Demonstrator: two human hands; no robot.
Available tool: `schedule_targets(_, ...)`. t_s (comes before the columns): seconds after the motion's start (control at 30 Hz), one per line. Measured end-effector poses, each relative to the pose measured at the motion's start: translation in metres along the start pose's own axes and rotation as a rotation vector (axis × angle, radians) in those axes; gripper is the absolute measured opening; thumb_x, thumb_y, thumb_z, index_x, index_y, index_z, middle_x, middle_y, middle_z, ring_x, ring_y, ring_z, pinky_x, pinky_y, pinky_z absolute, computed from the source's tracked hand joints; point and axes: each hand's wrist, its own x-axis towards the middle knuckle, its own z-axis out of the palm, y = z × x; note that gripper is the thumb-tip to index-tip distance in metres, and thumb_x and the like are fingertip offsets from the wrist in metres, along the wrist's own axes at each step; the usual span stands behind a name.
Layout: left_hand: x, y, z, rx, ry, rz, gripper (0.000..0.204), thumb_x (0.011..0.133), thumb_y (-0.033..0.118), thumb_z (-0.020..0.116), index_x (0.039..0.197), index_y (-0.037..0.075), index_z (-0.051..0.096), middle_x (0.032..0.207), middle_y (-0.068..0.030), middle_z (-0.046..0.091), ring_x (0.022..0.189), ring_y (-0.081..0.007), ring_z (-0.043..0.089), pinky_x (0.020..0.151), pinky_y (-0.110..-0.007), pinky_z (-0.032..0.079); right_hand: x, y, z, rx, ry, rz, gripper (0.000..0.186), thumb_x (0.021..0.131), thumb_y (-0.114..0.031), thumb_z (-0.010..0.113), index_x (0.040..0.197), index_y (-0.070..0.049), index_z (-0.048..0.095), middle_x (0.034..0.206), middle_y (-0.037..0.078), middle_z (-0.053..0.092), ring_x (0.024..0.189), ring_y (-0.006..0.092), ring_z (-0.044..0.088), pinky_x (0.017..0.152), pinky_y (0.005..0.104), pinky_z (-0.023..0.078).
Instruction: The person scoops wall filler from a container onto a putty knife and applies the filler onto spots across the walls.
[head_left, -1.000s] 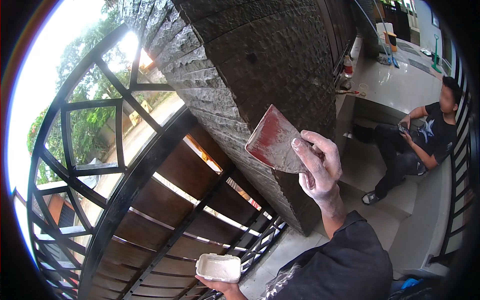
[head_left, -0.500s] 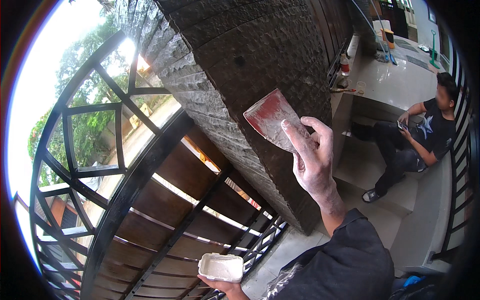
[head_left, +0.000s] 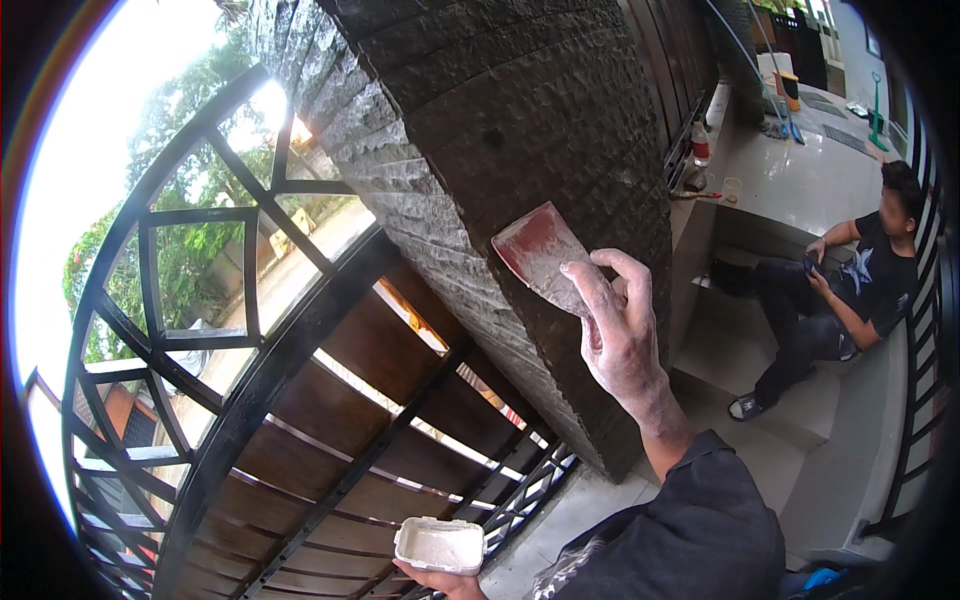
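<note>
**Filler going onto the stone pillar**

Low down, the left hand point(head_left: 440, 580) cups a white tub of filler point(head_left: 440, 545). The right hand point(head_left: 620, 340), fingers closed on a putty knife point(head_left: 540, 255), presses its smeared blade against the dark stone pillar point(head_left: 520, 130). Next probably a firm, even drag.

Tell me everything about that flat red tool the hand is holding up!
The putty knife has a wide, flat blade, red near its edges and smeared with whitish paste. Its handle is hidden inside the right hand, which is dusted white and grips it from below. The blade is tilted, its flat side against the rough dark stone pillar.
</note>
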Motion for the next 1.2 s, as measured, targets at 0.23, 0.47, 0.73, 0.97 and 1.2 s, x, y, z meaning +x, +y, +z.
schedule_targets(0.23,0.003,-0.008,0.007,0.014,-0.015,0.003,0.067,0.088,0.066,0.034,0.126,0.014,0.051,0.119,-0.0114,0.058,0.103,-0.033,0.059,0.083,-0.052,0.052,-0.004,0.012,0.004,0.041,0.019,-0.05,0.06,0.065,0.011,0.068,0.119,-0.012,0.054,0.12,0.015,0.045,0.104,0.0302,0.052,0.086,0.0388,0.047)
schedule_targets(0.47,0.005,-0.008,0.012,0.019,-0.016,-0.012,0.067,0.087,0.067,0.035,0.125,0.014,0.052,0.119,-0.0112,0.058,0.104,-0.0329,0.058,0.085,-0.052,0.051,0.001,0.01,0.002,0.034,0.013,-0.055,0.057,0.067,0.01,0.067,0.118,-0.012,0.055,0.121,0.014,0.045,0.105,0.0284,0.052,0.085,0.0382,0.048)
schedule_targets(0.73,0.007,-0.013,0.014,0.004,-0.045,-0.018,0.066,0.088,0.067,0.035,0.125,0.014,0.052,0.118,-0.0122,0.058,0.101,-0.0343,0.06,0.08,-0.054,0.053,0.002,0.009,-0.002,0.03,-0.044,-0.065,0.067,0.066,0.011,0.065,0.127,-0.013,0.056,0.115,0.011,0.046,0.101,0.0265,0.052,0.085,0.0361,0.048)
schedule_targets(0.97,0.008,-0.019,0.014,-0.002,-0.052,0.001,0.066,0.088,0.066,0.035,0.126,0.014,0.051,0.118,-0.0121,0.058,0.102,-0.034,0.059,0.081,-0.053,0.053,0.006,0.004,0.0,-0.044,-0.151,-0.061,0.08,0.064,0.012,0.065,0.134,-0.024,0.05,0.114,0.011,0.04,0.1,0.0243,0.048,0.085,0.0334,0.049)
schedule_targets(1.2,0.004,-0.012,0.014,-0.004,-0.023,-0.023,0.065,0.089,0.065,0.036,0.126,0.015,0.051,0.12,-0.0114,0.058,0.104,-0.0328,0.059,0.084,-0.052,0.052,0.002,0.008,0.01,0.011,-0.077,-0.109,0.082,0.062,0.013,0.065,0.133,-0.026,0.05,0.112,0.01,0.04,0.098,0.0242,0.048,0.082,0.0339,0.051)
